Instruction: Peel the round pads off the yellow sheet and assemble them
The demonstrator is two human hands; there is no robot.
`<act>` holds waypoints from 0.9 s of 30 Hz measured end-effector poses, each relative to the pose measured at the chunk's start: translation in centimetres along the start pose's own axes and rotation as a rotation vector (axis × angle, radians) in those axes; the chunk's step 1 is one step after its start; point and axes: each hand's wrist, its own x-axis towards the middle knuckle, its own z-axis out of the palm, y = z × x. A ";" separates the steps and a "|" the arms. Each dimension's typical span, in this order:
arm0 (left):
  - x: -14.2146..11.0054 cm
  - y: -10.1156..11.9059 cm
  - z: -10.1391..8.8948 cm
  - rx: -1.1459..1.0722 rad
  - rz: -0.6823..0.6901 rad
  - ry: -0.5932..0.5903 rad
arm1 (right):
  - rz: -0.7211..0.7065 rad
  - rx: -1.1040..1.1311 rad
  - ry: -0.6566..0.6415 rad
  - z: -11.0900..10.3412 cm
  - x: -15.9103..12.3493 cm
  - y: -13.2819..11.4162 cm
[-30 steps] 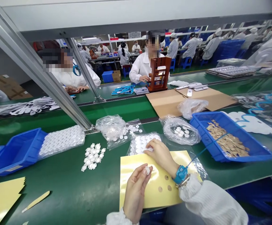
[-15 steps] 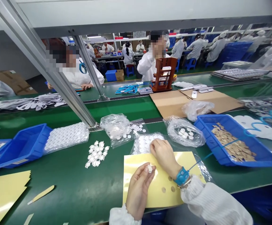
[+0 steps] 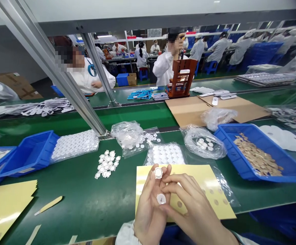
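Note:
My left hand (image 3: 149, 211) is closed around a small white round part with side tabs (image 3: 158, 173), pinched at its fingertips. My right hand (image 3: 188, 200) meets it from the right, its thumb and fingers closed on a thin white disc (image 3: 161, 198) in front of the left palm. Beneath both hands is a yellow sheet (image 3: 199, 173) dotted with brownish discs (image 3: 216, 202). Just beyond it, a tray of white discs (image 3: 165, 154) lies in clear plastic. A loose heap of white tabbed parts (image 3: 108, 164) sits to the left.
On the right stands a blue bin (image 3: 242, 172) of tan pieces (image 3: 257, 156). Plastic bags (image 3: 127, 134) lie along the back, with another blue bin (image 3: 32, 149) at left. A knife-like tool (image 3: 48, 205) rests near more yellow sheets (image 3: 7, 200). A metal post (image 3: 68, 88) rises ahead; co-workers sit opposite.
My right hand has come back from the tray of discs toward my left hand, now with a white disc. My left hand has turned, showing the tabbed part's ringed face.

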 end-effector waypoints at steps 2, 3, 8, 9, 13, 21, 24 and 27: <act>-0.5 0.0 0.0 0.006 0.004 -0.022 | -0.017 -0.004 0.041 -0.1 -0.1 -0.5; -0.8 0.0 0.0 0.010 0.001 -0.042 | -0.038 -0.007 0.065 -0.2 -0.1 -0.7; -1.7 0.4 -0.1 0.108 0.032 -0.168 | -0.189 -0.038 0.187 -1.4 0.3 -1.2; -1.8 0.5 -0.1 0.150 0.040 -0.195 | -0.210 -0.051 0.198 -1.9 0.3 -1.2; -1.8 0.9 -0.5 0.281 0.014 -0.256 | -0.255 -0.096 0.209 -3.9 1.0 -1.2; -2.0 0.5 -0.9 0.362 -0.019 -0.301 | -0.273 -0.061 0.198 -4.4 1.9 -1.3; -1.9 0.5 -0.8 0.350 -0.014 -0.297 | -0.248 -0.067 0.186 -4.3 1.6 -1.3; -1.9 0.5 -0.8 0.348 -0.026 -0.295 | -0.234 -0.079 0.188 -4.3 1.5 -1.3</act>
